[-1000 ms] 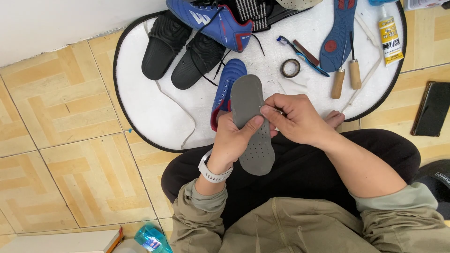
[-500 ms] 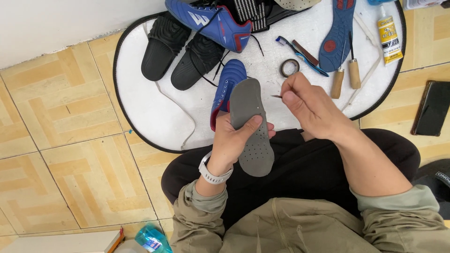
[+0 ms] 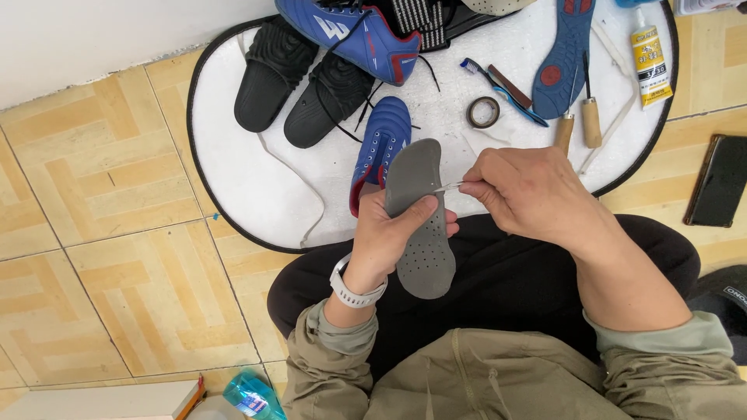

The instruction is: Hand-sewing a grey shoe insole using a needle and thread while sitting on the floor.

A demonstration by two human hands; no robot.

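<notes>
My left hand (image 3: 393, 233) grips a grey perforated insole (image 3: 421, 222) upright in front of my lap, thumb across its face. My right hand (image 3: 529, 190) pinches a thin metal needle (image 3: 450, 186) whose tip touches the insole's right edge near the top. Just behind the insole a blue sports shoe (image 3: 379, 145) lies on the white round mat (image 3: 257, 187). A white watch sits on my left wrist.
On the mat lie two black slippers (image 3: 299, 85), another blue shoe (image 3: 350, 31), a tape roll (image 3: 483, 112), a toothbrush (image 3: 498, 85), a blue outsole (image 3: 564, 54), two wooden-handled awls (image 3: 580, 124) and a glue tube (image 3: 648, 54). A black phone (image 3: 720, 180) rests on the floor tiles at right.
My right hand lifted off the insole, rose up and to the right, then came back down with the needle at the insole's edge. The left hand kept its hold.
</notes>
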